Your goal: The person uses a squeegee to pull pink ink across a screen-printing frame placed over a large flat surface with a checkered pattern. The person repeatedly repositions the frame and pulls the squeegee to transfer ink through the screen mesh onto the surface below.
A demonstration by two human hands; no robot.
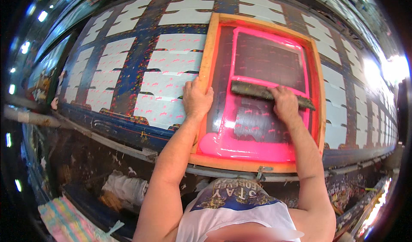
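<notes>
Squeegee (251,90) lies across the screen's mesh (268,62), right end slightly nearer the person. Right hand (285,104) clenched on it, right of its middle. Left hand (197,98) clasped over the left rail of the wooden frame (208,49). Pink ink (240,149) pooled along the near side, banded around the mesh. Frame sits on a long table (128,72) among white pieces (176,42), those just left pink-printed.

From here, R hand (284,103) hides mid squeegee (253,90); R forearm (308,156) blocks near R corner of frame (209,49), L hand (197,98) a bit of its L side. Pink prints (163,113) too sm. to make out. Btm-L cloth (68,220) cut off; far-L lights (8,140) blurred.
</notes>
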